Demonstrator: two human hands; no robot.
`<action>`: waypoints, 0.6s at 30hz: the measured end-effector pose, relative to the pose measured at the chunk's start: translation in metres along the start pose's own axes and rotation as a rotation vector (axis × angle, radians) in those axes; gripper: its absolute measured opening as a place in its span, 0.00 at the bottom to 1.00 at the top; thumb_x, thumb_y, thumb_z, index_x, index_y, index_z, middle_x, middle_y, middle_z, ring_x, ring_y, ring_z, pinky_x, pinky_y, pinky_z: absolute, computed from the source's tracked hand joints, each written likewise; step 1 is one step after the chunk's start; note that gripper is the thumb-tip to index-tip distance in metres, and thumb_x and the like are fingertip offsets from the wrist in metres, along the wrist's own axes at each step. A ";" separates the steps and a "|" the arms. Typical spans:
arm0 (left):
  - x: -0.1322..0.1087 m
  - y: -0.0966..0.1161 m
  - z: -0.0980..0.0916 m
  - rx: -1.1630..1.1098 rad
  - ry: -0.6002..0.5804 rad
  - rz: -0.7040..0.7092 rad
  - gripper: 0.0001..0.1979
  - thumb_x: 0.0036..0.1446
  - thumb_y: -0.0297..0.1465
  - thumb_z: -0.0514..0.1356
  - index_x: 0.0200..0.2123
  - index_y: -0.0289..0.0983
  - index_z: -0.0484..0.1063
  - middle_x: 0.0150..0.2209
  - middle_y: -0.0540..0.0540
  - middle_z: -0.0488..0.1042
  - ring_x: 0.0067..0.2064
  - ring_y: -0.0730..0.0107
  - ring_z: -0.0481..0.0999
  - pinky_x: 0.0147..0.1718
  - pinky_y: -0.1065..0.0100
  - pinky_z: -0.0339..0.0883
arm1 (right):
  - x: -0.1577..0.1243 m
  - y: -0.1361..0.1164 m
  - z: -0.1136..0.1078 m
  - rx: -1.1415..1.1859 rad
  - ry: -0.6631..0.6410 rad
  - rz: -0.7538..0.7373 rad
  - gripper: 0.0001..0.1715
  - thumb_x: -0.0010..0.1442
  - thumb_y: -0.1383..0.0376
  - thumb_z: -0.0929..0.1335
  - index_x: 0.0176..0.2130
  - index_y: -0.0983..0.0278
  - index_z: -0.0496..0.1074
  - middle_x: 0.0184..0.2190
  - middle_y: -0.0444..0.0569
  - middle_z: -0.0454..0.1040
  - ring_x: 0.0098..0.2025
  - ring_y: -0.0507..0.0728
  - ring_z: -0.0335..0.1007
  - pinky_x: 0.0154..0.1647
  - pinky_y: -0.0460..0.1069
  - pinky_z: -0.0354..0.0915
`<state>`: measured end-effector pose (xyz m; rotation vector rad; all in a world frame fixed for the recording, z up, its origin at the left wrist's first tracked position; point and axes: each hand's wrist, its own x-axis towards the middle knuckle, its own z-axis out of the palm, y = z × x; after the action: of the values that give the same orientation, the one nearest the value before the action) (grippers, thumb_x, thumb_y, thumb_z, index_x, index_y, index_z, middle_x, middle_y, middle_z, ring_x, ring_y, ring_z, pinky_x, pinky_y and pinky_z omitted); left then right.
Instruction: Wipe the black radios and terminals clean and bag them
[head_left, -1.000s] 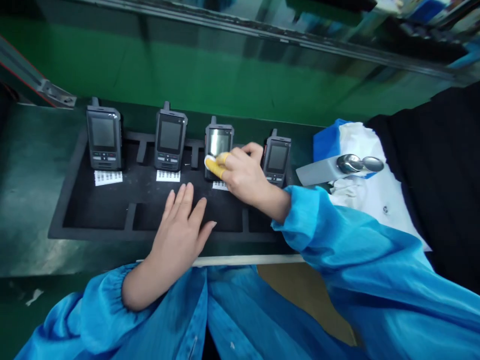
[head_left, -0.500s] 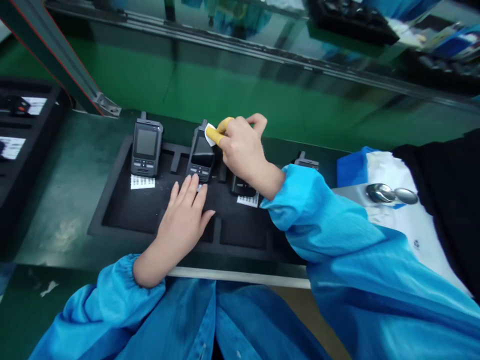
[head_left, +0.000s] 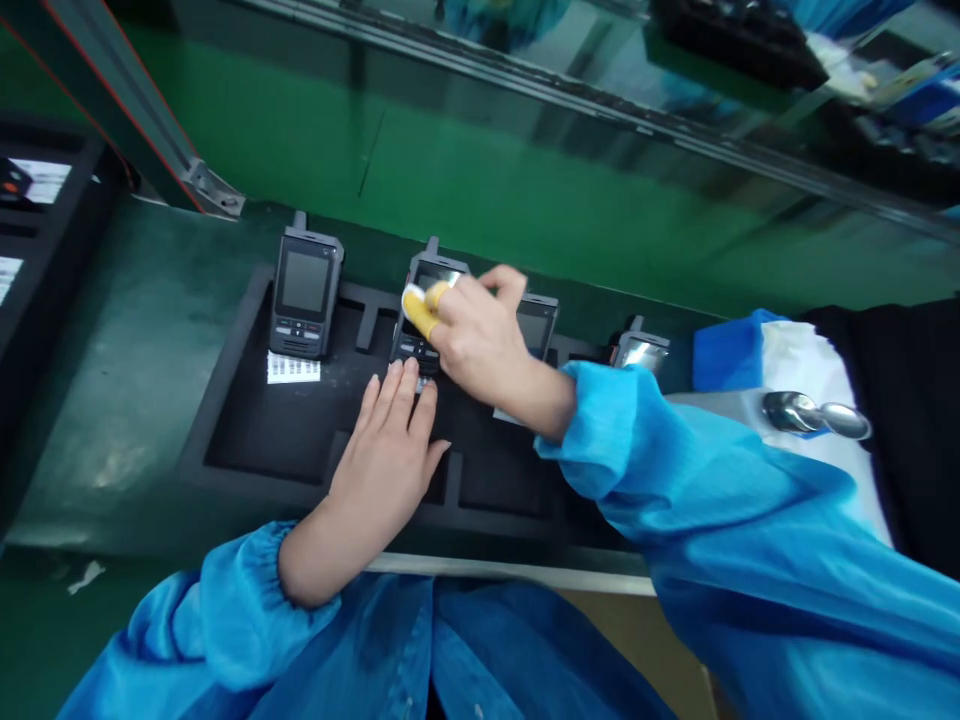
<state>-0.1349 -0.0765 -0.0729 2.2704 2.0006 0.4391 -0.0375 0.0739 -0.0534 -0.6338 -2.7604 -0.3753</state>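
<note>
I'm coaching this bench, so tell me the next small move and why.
Probably slide the white pad rightward across the screen: the right hand holds it at the left side of the second radio from the left, and the left hand has fingertips at its lower end.

We see muted light, a soft sheen on the green tabletop, glare on the rightmost screen, and upper-right blur.

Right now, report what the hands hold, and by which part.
The right hand holds a white pad beneath a yellow-covered fingertip, only its edge showing; the left hand grips nothing.
</note>
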 end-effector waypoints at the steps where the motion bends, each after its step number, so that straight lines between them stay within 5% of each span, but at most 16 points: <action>1: 0.000 0.000 0.001 -0.010 -0.003 -0.002 0.24 0.63 0.32 0.53 0.59 0.25 0.61 0.63 0.26 0.59 0.66 0.45 0.56 0.62 0.45 0.53 | -0.006 -0.005 -0.001 0.001 0.005 -0.052 0.19 0.69 0.67 0.56 0.38 0.61 0.74 0.33 0.44 0.71 0.39 0.53 0.58 0.45 0.55 0.44; 5: 0.000 0.000 0.001 -0.033 -0.018 -0.014 0.25 0.63 0.32 0.52 0.60 0.24 0.60 0.63 0.26 0.59 0.66 0.45 0.56 0.62 0.44 0.53 | -0.015 -0.013 -0.001 0.024 0.033 -0.112 0.18 0.68 0.67 0.58 0.38 0.60 0.75 0.33 0.43 0.72 0.39 0.52 0.59 0.46 0.55 0.44; 12: -0.001 0.001 0.001 -0.011 0.001 0.001 0.24 0.63 0.31 0.53 0.59 0.24 0.60 0.64 0.25 0.58 0.66 0.43 0.56 0.61 0.44 0.55 | 0.007 0.015 0.002 -0.093 0.073 0.215 0.22 0.68 0.69 0.55 0.37 0.61 0.74 0.36 0.45 0.70 0.42 0.54 0.60 0.48 0.57 0.45; 18: -0.001 0.000 0.004 -0.057 0.040 0.001 0.25 0.62 0.30 0.54 0.59 0.23 0.59 0.64 0.25 0.58 0.66 0.45 0.56 0.61 0.45 0.57 | -0.019 0.018 0.008 -0.038 0.079 0.262 0.23 0.66 0.71 0.55 0.36 0.61 0.75 0.35 0.46 0.69 0.40 0.55 0.58 0.46 0.57 0.44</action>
<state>-0.1340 -0.0770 -0.0774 2.2465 1.9792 0.5383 -0.0145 0.0846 -0.0633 -0.9547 -2.5581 -0.3847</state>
